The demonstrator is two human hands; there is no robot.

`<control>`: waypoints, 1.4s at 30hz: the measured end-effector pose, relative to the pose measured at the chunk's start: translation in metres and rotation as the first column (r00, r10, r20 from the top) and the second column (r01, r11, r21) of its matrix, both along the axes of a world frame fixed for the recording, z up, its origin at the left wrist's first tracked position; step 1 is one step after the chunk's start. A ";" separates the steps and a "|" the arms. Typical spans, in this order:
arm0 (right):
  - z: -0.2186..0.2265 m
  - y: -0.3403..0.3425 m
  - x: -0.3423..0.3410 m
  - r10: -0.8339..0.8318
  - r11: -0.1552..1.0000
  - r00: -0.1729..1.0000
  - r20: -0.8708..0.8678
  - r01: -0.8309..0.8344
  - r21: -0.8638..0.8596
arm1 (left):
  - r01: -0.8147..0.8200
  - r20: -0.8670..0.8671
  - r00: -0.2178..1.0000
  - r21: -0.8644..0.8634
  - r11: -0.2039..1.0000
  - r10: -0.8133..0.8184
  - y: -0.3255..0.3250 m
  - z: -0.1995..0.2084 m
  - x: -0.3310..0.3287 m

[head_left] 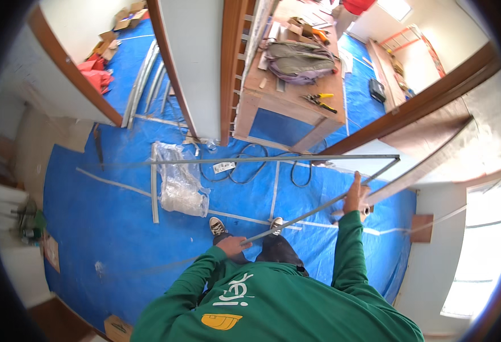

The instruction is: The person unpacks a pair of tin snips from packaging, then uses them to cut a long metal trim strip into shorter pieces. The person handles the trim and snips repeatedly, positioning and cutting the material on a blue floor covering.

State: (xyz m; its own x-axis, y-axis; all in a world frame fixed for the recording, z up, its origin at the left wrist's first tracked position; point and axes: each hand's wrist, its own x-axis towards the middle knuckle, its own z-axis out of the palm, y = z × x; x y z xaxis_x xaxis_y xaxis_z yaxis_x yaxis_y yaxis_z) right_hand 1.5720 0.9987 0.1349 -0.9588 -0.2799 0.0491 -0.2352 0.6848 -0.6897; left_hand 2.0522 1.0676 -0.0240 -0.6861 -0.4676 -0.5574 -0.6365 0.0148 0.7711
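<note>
A long, narrow metal frame of thin grey bars is held across the front of my body, its left ends faded and blurred. Its far bar runs almost level. A short bar at the right end joins this to the near bar. My left hand is closed around the near bar in front of my waist. Farther out to the right, my right hand grips the frame close to its right corner, partly hiding the bar there. A cardboard-coloured roll shows just beyond my right wrist.
Blue sheeting covers the floor. Clear plastic wrapping, a metal strip and a dark cable lie on it. Ahead stands a wooden bench with a backpack and yellow-handled snips. Metal channels lie beyond the left doorway.
</note>
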 end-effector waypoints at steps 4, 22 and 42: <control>0.092 -0.018 0.009 0.297 0.945 0.632 -0.716 -0.085 0.317 | -0.095 0.127 0.987 -0.019 0.995 0.097 0.016 0.010 0.008; -0.024 -0.095 0.064 0.378 -0.336 -0.311 0.872 -0.924 -0.184 | -0.146 0.313 0.936 -0.081 0.986 0.164 0.138 0.021 0.051; -0.048 -0.280 0.284 0.579 -0.465 -0.418 0.700 -0.875 -0.138 | -0.500 0.433 0.790 0.048 0.865 0.433 0.166 0.034 0.197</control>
